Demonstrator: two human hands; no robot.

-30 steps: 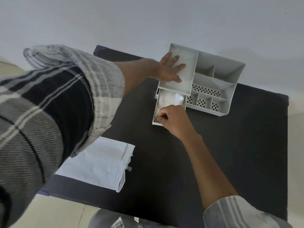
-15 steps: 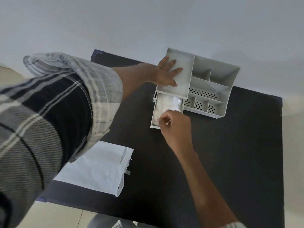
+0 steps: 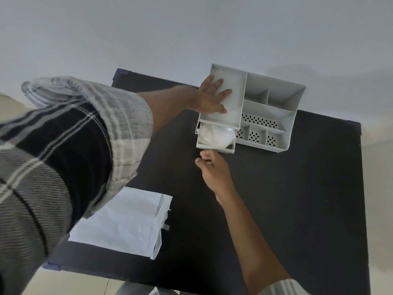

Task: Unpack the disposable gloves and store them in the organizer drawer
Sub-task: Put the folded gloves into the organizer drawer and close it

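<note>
A grey plastic organizer (image 3: 274, 99) stands at the far side of the black table (image 3: 287, 199). Its small drawer (image 3: 214, 148) is partly pulled out at the front left, and the bundle of clear disposable gloves (image 3: 217, 136) lies inside it. My left hand (image 3: 209, 97) lies flat, fingers spread, on the organizer's top left panel. My right hand (image 3: 210, 167) is just in front of the drawer's front edge, fingers curled loosely, with nothing in it.
A flat white paper packet (image 3: 125, 220) with an open end lies near the table's front left edge. My plaid sleeve fills the left of the view. A pale wall rises behind the organizer. Floor tiles show below the table edge.
My right hand has drawn back out of the drawer toward me and now sits in front of it. The drawer sticks out less than before. The left hand has stayed on the organizer.
</note>
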